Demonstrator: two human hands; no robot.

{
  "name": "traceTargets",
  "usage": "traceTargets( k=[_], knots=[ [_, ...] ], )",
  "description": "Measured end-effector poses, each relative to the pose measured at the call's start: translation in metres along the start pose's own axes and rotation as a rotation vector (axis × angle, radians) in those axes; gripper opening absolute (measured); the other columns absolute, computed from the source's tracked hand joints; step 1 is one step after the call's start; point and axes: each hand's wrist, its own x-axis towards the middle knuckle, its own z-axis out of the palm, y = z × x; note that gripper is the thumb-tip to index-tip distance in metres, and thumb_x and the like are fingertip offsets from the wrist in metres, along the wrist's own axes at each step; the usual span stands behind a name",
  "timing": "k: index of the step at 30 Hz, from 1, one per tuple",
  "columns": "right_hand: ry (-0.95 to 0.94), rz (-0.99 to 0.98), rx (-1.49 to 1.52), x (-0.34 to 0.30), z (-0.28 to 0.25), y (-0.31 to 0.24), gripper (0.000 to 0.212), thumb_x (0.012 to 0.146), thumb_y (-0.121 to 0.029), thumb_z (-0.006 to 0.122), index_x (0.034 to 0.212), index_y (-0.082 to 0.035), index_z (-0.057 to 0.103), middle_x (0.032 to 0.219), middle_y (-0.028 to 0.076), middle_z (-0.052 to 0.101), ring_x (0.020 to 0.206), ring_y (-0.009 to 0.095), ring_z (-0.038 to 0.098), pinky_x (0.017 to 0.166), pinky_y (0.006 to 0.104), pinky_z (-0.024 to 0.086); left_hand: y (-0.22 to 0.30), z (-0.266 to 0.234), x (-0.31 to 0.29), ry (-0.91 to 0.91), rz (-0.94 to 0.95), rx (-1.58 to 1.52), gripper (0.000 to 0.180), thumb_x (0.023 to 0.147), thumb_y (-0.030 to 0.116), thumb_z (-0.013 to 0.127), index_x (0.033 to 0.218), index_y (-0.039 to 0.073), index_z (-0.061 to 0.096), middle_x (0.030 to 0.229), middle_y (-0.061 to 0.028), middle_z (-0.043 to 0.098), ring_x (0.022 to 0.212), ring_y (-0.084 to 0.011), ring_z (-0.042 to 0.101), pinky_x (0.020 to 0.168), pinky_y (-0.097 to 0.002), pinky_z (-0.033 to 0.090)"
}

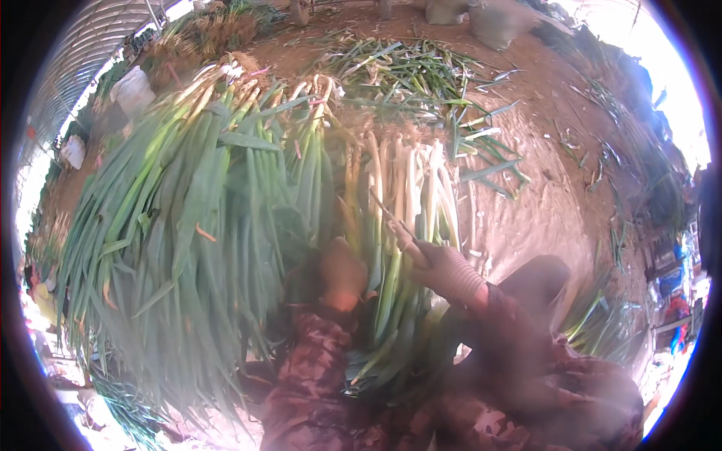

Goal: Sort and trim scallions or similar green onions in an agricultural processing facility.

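A row of long green onions point(412, 177) lies before me, pale stems and roots pointing away and green leaves running back toward my lap. My left hand point(342, 272) is down at the left side of this row, blurred, with its fingers not clearly showing. In my right hand point(449, 272), which has a ribbed cuff at the wrist, is a slim knife-like tool point(404, 239). Its dark, narrow end slants up and left over the stems. To the left spreads a large heap of green onions point(188, 203), some bunched near the roots with pinkish ties.
Loose cut leaves point(406, 71) are scattered on the bare earth floor point(541, 173) beyond the row. A white sack point(132, 90) stands at the far left. More greenery point(632, 128) lines the right side. My bent knee point(535, 278) is at the right.
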Motion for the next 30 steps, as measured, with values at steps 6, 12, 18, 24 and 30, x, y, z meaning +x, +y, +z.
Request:
traceTargets(
  k=[6, 12, 18, 24, 30],
  knots=[
    [-0.098, 0.009, -0.026, -0.041, 0.004, -0.003, 0.043, 0.083, -0.026, 0.066, 0.117, -0.002, 0.055, 0.083, 0.027, 0.063, 0.077, 0.040, 0.065, 0.070, 0.0458, 0.049, 0.003, -0.018, -0.034, -0.014, 0.108, -0.150, 0.058, 0.073, 0.035, 0.078, 0.111, -0.003, 0.055, 0.105, -0.0250, 0.063, 0.097, -0.0394, 0.064, 0.084, -0.0447, 0.052],
    [-0.111, 0.002, -0.003, -0.063, 0.013, -0.005, 0.042, 0.083, -0.027, 0.067, 0.114, -0.003, 0.055, 0.083, 0.025, 0.063, 0.079, 0.043, 0.063, 0.072, 0.0472, 0.049, 0.001, -0.032, -0.040, -0.201, 0.106, -0.440, 0.057, 0.075, 0.037, 0.076, 0.109, -0.005, 0.057, 0.107, -0.0263, 0.061, 0.100, -0.0410, 0.061, 0.088, -0.0438, 0.048],
    [-0.096, 0.069, -0.164, -0.078, 0.023, -0.009, 0.040, 0.084, -0.026, 0.067, 0.115, -0.005, 0.054, 0.084, 0.024, 0.063, 0.080, 0.042, 0.064, 0.071, 0.0481, 0.049, -0.014, -0.015, -0.042, -0.063, 0.198, -0.620, 0.048, 0.077, 0.026, 0.075, 0.108, -0.005, 0.057, 0.103, -0.0276, 0.064, 0.094, -0.0419, 0.064, 0.083, -0.0452, 0.050],
    [-0.149, 0.119, -0.154, -0.094, 0.040, -0.035, 0.041, 0.082, -0.024, 0.069, 0.116, -0.006, 0.053, 0.088, 0.024, 0.063, 0.084, 0.043, 0.063, 0.073, 0.0497, 0.051, -0.011, -0.026, -0.041, 0.030, 0.158, -0.363, 0.057, 0.072, 0.019, 0.077, 0.118, -0.004, 0.052, 0.109, -0.0270, 0.062, 0.098, -0.0440, 0.063, 0.084, -0.0464, 0.052],
    [-0.127, -0.100, -0.273, -0.083, 0.060, -0.028, 0.040, 0.083, -0.026, 0.067, 0.114, -0.007, 0.052, 0.093, 0.025, 0.063, 0.088, 0.043, 0.063, 0.076, 0.0491, 0.050, -0.009, -0.023, -0.041, -0.030, 0.118, -0.312, 0.043, 0.078, 0.020, 0.077, 0.110, 0.002, 0.055, 0.107, -0.0218, 0.062, 0.100, -0.0370, 0.065, 0.083, -0.0440, 0.054]
  ],
)
